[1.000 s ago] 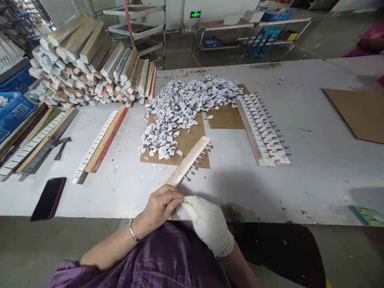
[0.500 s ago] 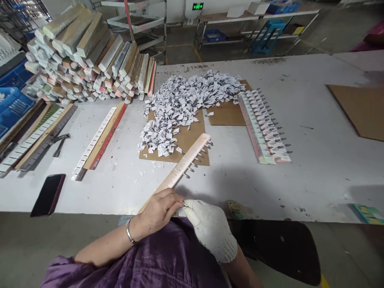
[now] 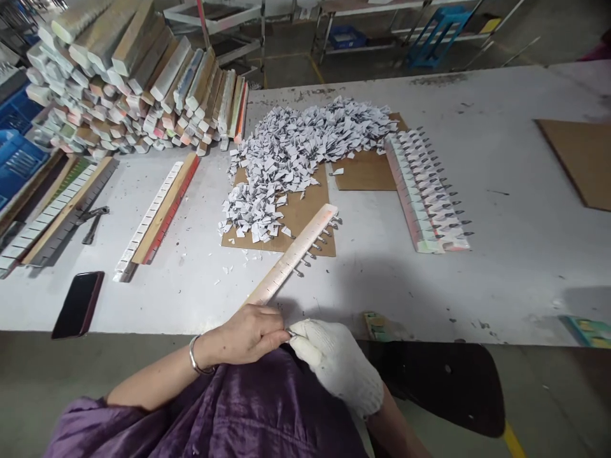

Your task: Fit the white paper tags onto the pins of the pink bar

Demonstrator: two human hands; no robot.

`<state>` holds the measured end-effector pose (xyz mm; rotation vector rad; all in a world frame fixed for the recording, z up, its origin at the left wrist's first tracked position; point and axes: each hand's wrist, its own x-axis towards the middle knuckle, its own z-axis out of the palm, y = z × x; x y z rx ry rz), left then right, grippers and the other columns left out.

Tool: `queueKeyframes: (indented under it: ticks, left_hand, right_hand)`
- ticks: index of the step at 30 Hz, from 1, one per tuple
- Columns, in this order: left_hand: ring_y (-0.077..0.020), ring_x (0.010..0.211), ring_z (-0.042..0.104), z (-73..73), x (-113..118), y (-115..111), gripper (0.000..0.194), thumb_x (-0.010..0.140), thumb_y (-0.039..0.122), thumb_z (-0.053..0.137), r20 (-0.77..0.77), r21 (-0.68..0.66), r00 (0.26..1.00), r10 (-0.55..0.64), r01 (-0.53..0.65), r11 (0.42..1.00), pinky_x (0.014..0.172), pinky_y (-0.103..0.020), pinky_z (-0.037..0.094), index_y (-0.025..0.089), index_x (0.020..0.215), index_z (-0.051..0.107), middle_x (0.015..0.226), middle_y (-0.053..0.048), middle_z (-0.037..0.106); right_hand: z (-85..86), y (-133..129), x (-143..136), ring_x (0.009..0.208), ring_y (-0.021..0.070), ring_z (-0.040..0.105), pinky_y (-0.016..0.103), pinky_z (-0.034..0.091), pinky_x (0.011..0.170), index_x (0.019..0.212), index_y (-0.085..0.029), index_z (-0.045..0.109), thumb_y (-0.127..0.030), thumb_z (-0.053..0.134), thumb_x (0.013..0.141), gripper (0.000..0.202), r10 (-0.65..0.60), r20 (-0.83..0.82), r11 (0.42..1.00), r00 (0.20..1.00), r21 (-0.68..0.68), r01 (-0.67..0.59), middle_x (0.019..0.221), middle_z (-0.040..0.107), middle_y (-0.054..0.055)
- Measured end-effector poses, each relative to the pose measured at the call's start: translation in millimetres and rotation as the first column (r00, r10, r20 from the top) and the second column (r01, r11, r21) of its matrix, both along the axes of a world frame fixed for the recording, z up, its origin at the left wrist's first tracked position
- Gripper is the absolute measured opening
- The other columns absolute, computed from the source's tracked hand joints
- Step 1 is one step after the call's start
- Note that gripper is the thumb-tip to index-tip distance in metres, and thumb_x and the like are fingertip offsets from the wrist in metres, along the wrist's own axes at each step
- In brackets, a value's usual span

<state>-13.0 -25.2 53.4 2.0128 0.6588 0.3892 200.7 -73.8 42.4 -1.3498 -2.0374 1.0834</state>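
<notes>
My bare left hand (image 3: pixel 252 334), with a bracelet on its wrist, is closed in a pinch at the table's front edge. Against its fingertips, my right hand (image 3: pixel 329 359) in a white knitted glove is closed too. A tiny metal piece (image 3: pixel 289 335) shows between them; its shape is mostly hidden. From behind my left hand a slotted wooden strip (image 3: pixel 293 257) slants away to the right, its near end covered. Several small metal pieces (image 3: pixel 312 247) stick out of its right side near the far end. Beyond it, a heap of small white-tagged pieces (image 3: pixel 305 140) lies on cardboard (image 3: pixel 305 216).
At right, joined strips (image 3: pixel 424 191) carry rows of metal pieces. Slotted strips (image 3: pixel 157 216) and a phone (image 3: pixel 77 305) lie at left, below a large stack of wooden bars (image 3: pixel 128 83). A dark stool seat (image 3: pixel 443 388) stands by my right arm; more cardboard (image 3: pixel 580 162) lies far right.
The view has tilted, so the table sits slightly higher in it. Both hands stay together at the fingertips, the left one turned a little flatter. The slotted strip lies much as before.
</notes>
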Motion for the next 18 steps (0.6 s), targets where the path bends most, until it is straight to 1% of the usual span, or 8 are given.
queueKeyframes:
  ticks: [2, 4, 6, 8, 11, 13, 16, 18]
  left_hand:
    - [-0.0153, 0.067, 0.050, 3.7, -1.3, 2.0, 0.049, 0.102, 0.053, 0.036, 0.124, -0.256, 0.984, -0.127, 0.155, 0.954, 0.069, -0.030, 0.043, 0.020, 0.071, 0.054, 0.069, -0.004, 0.054]
    - [-0.0148, 0.064, 0.050, 0.7, 0.2, 1.0, 0.058, 0.096, 0.067, 0.040, 0.225, -0.469, 0.965, -0.136, 0.230, 0.853, 0.064, -0.029, 0.042, 0.019, 0.068, 0.056, 0.066, -0.003, 0.054]
    - [-0.0120, 0.057, 0.044, -6.0, 3.8, -2.4, 0.063, 0.085, 0.078, 0.051, 0.227, -0.628, 0.974, -0.001, 0.147, 0.764, 0.057, -0.027, 0.037, 0.018, 0.065, 0.054, 0.061, 0.000, 0.050]
    - [-0.0097, 0.055, 0.039, -11.6, 8.3, -6.2, 0.061, 0.079, 0.076, 0.061, 0.128, -0.673, 0.974, 0.186, -0.053, 0.738, 0.053, -0.025, 0.033, 0.018, 0.065, 0.050, 0.059, 0.003, 0.045]
    - [-0.0119, 0.065, 0.045, -15.1, 14.0, -10.6, 0.043, 0.094, 0.056, 0.055, -0.018, -0.405, 0.945, 0.328, -0.306, 0.861, 0.063, -0.026, 0.038, 0.018, 0.074, 0.053, 0.070, 0.001, 0.051]
    - [-0.0137, 0.071, 0.049, -17.2, 16.2, -12.1, 0.037, 0.102, 0.045, 0.043, -0.064, -0.200, 0.943, 0.326, -0.332, 0.922, 0.070, -0.028, 0.040, 0.018, 0.079, 0.054, 0.076, -0.001, 0.055]
    - [-0.0136, 0.067, 0.049, -25.2, 17.2, -8.4, 0.039, 0.104, 0.042, 0.039, -0.114, -0.078, 0.936, 0.332, -0.342, 0.937, 0.067, -0.027, 0.040, 0.019, 0.075, 0.050, 0.072, 0.000, 0.053]
    - [-0.0136, 0.063, 0.048, -33.3, 17.2, 1.7, 0.041, 0.103, 0.046, 0.041, -0.167, 0.019, 0.897, 0.409, -0.411, 0.911, 0.064, -0.027, 0.039, 0.020, 0.072, 0.048, 0.069, 0.000, 0.051]
  right_hand:
    - [8.3, 3.6, 2.3, 0.055, 0.0112, 0.051, 0.026, 0.034, 0.056, 0.064, -0.020, 0.053, -0.027, 0.050, 0.094, 0.031, 0.082, -0.133, 0.976, 0.988, -0.192, -0.106, 0.059, 0.057, -0.004]
    - [14.9, 6.9, 3.9, 0.050, 0.0103, 0.050, 0.025, 0.034, 0.053, 0.059, -0.020, 0.052, -0.026, 0.054, 0.090, 0.032, 0.123, -0.234, 0.921, 0.964, -0.336, -0.199, 0.053, 0.054, -0.006]
    - [17.3, 9.2, 4.4, 0.048, 0.0102, 0.049, 0.025, 0.034, 0.051, 0.057, -0.021, 0.052, -0.024, 0.055, 0.088, 0.032, 0.103, -0.263, 0.897, 0.959, -0.393, -0.204, 0.050, 0.053, -0.006]
    - [13.9, 9.8, 3.4, 0.049, 0.0102, 0.046, 0.025, 0.032, 0.052, 0.056, -0.020, 0.047, -0.023, 0.053, 0.088, 0.033, 0.032, -0.217, 0.927, 0.976, -0.359, -0.111, 0.050, 0.051, -0.006]
    - [-0.5, 8.2, -0.2, 0.051, 0.0111, 0.041, 0.029, 0.027, 0.054, 0.059, -0.021, 0.041, -0.027, 0.048, 0.093, 0.036, -0.054, -0.113, 0.995, 0.992, -0.091, 0.044, 0.053, 0.047, -0.004]
    - [-12.6, 7.0, -2.7, 0.053, 0.0119, 0.040, 0.030, 0.025, 0.055, 0.062, -0.021, 0.042, -0.029, 0.042, 0.098, 0.036, -0.074, -0.055, 0.993, 0.996, 0.085, 0.079, 0.057, 0.047, -0.003]
    - [-28.0, 10.5, -3.4, 0.055, 0.0123, 0.045, 0.029, 0.028, 0.056, 0.067, -0.021, 0.044, -0.027, 0.038, 0.101, 0.035, -0.063, 0.025, 0.994, 0.998, 0.094, 0.061, 0.061, 0.051, -0.002]
    - [-35.5, 18.9, -2.1, 0.059, 0.0130, 0.051, 0.029, 0.031, 0.058, 0.071, -0.020, 0.049, -0.026, 0.038, 0.102, 0.033, -0.033, 0.131, 0.999, 0.991, 0.047, 0.027, 0.066, 0.056, -0.001]
